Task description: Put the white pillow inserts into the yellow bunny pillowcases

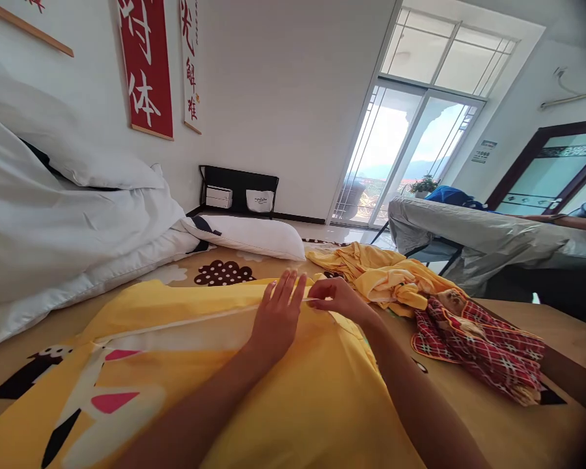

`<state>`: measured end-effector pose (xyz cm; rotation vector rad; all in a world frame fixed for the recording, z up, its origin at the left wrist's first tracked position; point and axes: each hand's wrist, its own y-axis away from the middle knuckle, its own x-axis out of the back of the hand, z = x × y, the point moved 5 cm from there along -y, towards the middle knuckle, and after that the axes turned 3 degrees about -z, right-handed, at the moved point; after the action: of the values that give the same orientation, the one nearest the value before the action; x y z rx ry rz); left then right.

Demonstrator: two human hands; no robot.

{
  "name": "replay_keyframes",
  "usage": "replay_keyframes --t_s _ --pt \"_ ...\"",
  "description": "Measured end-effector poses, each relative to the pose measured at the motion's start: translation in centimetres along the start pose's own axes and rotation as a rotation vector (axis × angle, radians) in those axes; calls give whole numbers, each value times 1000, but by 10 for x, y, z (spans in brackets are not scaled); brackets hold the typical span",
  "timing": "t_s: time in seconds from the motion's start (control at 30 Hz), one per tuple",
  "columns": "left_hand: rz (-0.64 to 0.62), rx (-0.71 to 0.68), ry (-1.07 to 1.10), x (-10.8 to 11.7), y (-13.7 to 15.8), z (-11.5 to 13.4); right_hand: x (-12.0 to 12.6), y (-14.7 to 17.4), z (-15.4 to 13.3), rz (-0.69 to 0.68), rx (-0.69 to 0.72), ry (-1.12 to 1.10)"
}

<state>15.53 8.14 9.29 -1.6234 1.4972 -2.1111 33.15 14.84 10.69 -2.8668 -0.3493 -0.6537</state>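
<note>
A yellow fabric cover [293, 391] with pink, white and black print lies spread over the bed in front of me. Along its far side runs a thin white zipper [185, 322]. My left hand [277, 319] rests flat on the cover across the zipper line, fingers stretched out and pointing away. Just right of it, my right hand [339, 299] is closed in a pinch at the zipper's right end, thumb and index finger together. The small pull itself is hidden by the fingertips.
White pillows [249, 236] and piled white bedding [78, 228] lie at left. Crumpled yellow cloth [385, 273] and a red plaid cloth [483, 342] lie to the right on the patterned brown sheet [557, 326]. Beyond stands a plastic-covered table [469, 225], with another person's arm [537, 219] on it.
</note>
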Motion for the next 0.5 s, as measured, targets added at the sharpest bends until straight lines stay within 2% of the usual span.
replay_keyframes --t_s 0.03,0.1,0.2,0.33,0.43,0.5 --pt "-48 -1 8 -11 -1 -4 10 -4 12 9 -65 -80" --pt "-129 -33 33 -29 0 -10 36 -10 38 126 -151 -135" --pt "-109 -66 53 -39 5 -15 63 -15 85 323 -296 -138" --pt "-112 -49 120 -46 12 -18 52 -24 137 340 -489 -159" --pt "-132 -14 172 -52 16 -21 41 -38 154 320 -502 -164" --pt "-127 -54 186 -53 19 -19 41 -47 158 346 -473 -144"
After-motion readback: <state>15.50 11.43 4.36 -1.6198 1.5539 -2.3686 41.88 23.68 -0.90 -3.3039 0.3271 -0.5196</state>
